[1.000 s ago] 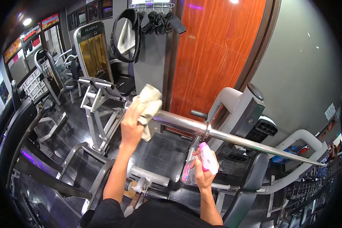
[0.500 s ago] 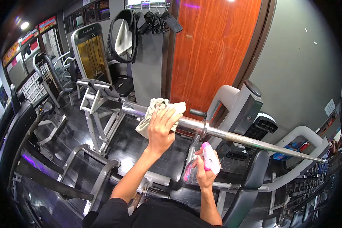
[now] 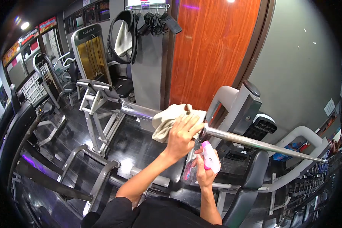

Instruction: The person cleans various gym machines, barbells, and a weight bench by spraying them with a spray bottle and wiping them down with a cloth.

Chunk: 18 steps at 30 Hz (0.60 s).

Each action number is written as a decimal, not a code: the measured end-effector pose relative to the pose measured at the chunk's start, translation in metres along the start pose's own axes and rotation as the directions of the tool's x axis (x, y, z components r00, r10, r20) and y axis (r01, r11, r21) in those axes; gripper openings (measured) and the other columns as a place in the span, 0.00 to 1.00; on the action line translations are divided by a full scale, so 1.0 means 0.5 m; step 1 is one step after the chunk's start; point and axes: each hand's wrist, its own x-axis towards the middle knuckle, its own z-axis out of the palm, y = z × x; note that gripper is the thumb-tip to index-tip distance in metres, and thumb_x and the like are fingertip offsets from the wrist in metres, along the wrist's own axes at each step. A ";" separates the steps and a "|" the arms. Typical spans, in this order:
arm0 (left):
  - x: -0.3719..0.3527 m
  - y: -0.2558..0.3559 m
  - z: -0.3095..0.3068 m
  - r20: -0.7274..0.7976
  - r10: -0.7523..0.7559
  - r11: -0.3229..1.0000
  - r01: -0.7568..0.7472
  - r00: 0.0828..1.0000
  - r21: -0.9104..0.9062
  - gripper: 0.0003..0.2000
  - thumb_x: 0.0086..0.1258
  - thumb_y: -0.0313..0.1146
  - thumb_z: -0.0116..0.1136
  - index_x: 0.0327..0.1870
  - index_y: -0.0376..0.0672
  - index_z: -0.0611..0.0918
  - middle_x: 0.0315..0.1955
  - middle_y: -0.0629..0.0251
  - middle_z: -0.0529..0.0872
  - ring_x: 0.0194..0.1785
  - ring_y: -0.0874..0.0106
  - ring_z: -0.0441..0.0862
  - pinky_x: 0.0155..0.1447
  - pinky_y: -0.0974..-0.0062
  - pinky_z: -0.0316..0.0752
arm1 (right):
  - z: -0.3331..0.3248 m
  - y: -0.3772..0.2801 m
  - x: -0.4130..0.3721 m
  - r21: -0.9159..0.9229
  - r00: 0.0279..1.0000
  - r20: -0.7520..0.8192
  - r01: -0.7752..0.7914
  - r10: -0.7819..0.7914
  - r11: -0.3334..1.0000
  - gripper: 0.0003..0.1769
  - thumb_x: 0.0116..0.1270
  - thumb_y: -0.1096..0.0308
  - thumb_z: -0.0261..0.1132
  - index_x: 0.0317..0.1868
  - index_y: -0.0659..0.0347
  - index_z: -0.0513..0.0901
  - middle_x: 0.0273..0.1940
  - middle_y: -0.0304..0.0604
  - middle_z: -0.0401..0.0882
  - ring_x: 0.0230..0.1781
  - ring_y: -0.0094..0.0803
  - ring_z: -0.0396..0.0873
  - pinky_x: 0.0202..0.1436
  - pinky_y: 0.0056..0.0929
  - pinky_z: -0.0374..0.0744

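My left hand (image 3: 183, 136) presses a cream cloth (image 3: 164, 122) over the thick end sleeve of a steel barbell (image 3: 250, 142), its fingers bent over the top. The cloth drapes round the sleeve close to the collar (image 3: 203, 132), and the metal beneath it is hidden. Below the bar, my right hand (image 3: 204, 175) grips a spray bottle (image 3: 211, 159) with a pink and white head. Part of its clear body shows to the left of that hand.
The barbell crosses a grey bench-press frame (image 3: 231, 110). A black padded backrest (image 3: 250, 174) stands at lower right. Behind are a wooden door (image 3: 212, 53) and a rack (image 3: 148, 6) hung with belts and straps. A weight machine (image 3: 90, 49) stands at back left.
My left hand and the cloth have slid right along the sleeve, up to the collar. My right hand holds the spray bottle in nearly the same place.
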 end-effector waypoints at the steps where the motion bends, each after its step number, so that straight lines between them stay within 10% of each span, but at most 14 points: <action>1: -0.002 0.008 0.007 0.007 0.005 0.998 -0.004 1.000 -0.065 0.27 0.45 0.20 0.57 0.53 0.46 0.84 0.60 0.55 0.81 0.67 0.54 0.73 0.74 0.52 0.60 | -0.001 0.001 0.001 0.000 1.000 0.002 0.000 0.000 1.000 0.11 0.65 0.78 0.62 0.48 0.72 0.78 0.35 0.46 0.84 0.21 0.24 0.79 0.26 0.23 0.77; 12: -0.023 -0.104 -0.079 0.103 0.355 0.922 -0.366 0.929 0.123 0.18 0.56 0.27 0.60 0.50 0.47 0.85 0.56 0.56 0.83 0.60 0.60 0.81 0.70 0.57 0.72 | -0.013 0.007 0.007 0.058 0.999 -0.035 0.018 -0.016 0.998 0.12 0.67 0.77 0.62 0.50 0.72 0.77 0.37 0.47 0.84 0.22 0.24 0.79 0.26 0.22 0.77; 16: -0.027 -0.171 -0.157 -0.123 0.007 0.997 0.002 0.992 0.077 0.25 0.49 0.13 0.58 0.52 0.41 0.84 0.52 0.52 0.84 0.55 0.56 0.83 0.66 0.63 0.75 | -0.024 0.010 0.005 0.059 0.999 -0.033 0.010 -0.008 0.998 0.13 0.67 0.77 0.62 0.50 0.72 0.77 0.37 0.47 0.84 0.22 0.24 0.79 0.26 0.21 0.77; 18: -0.001 -0.182 -0.201 -0.431 -0.248 0.968 0.230 0.868 -0.095 0.25 0.53 0.11 0.51 0.54 0.39 0.82 0.51 0.50 0.85 0.53 0.57 0.85 0.62 0.69 0.76 | -0.026 0.012 0.004 0.030 1.000 -0.029 0.004 -0.003 1.000 0.13 0.67 0.77 0.62 0.50 0.72 0.77 0.36 0.47 0.84 0.22 0.23 0.79 0.26 0.21 0.77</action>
